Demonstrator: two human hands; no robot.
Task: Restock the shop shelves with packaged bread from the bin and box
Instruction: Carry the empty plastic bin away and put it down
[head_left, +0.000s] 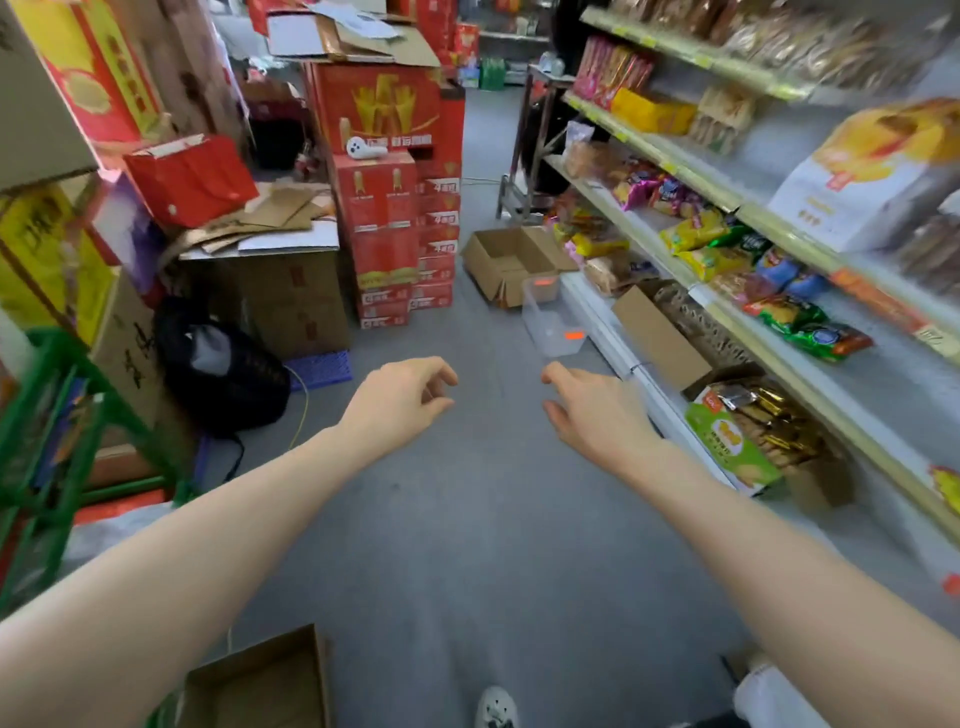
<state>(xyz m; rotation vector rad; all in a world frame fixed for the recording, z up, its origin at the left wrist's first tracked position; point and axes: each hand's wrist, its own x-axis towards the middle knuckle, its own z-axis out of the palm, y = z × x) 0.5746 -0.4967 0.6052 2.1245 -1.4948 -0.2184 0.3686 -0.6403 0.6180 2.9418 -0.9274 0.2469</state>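
There is a single view, from a wide-angle camera worn on the person's head. It looks forward and steeply down along a shop aisle, so the grey floor (467, 519) fills the middle of the frame. Both bare forearms reach in from the bottom corners, close to the lens. The shelves (779, 364) run along the right edge, seen at a slant and bent by the lens. Stacked red cartons (395, 208) stand farther off, up the aisle. A shoe (496, 706) shows at the bottom edge, directly beneath the camera.
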